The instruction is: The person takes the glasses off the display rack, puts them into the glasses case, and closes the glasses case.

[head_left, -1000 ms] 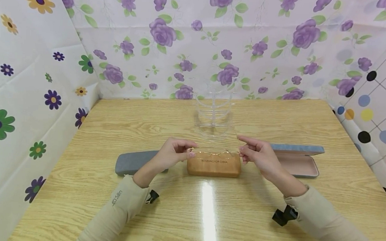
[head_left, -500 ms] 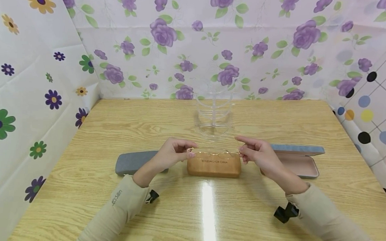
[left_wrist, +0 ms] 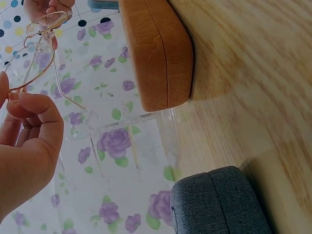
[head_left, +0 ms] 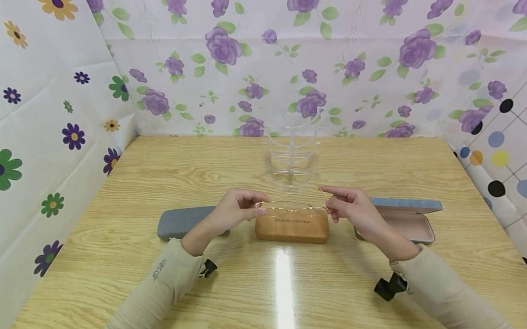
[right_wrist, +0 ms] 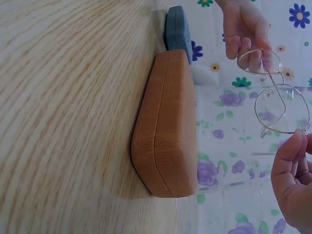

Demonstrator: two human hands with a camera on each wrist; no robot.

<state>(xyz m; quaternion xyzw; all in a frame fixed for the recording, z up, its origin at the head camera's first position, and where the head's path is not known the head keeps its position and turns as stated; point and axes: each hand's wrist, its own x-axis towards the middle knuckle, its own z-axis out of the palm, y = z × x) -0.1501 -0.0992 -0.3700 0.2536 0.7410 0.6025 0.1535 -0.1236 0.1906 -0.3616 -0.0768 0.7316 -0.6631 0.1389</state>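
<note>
Thin gold-rimmed eyeglasses (head_left: 292,210) are held in the air over a closed brown glasses case (head_left: 292,232) with dark lettering. My left hand (head_left: 236,211) pinches the left end of the frame between thumb and fingers. At the other end, my right hand (head_left: 354,210) grips near the hinge, with its index finger stretched along one temple. In the right wrist view, the lenses (right_wrist: 282,108) face the camera, and the other temple crosses behind them. The left wrist view shows a temple hanging below the rim, while my left hand (left_wrist: 39,126) holds the near side.
Left of the brown case lies a closed grey glasses case (head_left: 183,221), partly behind my left wrist. A blue case (head_left: 413,227) with a pink lining stands with its lid raised at the right. Behind stands a clear display rack (head_left: 291,158), near the flowered backdrop.
The right index fingertip has shifted slightly left, and the temple beside it now slants inward. The left hand and the cases stay where they were.
</note>
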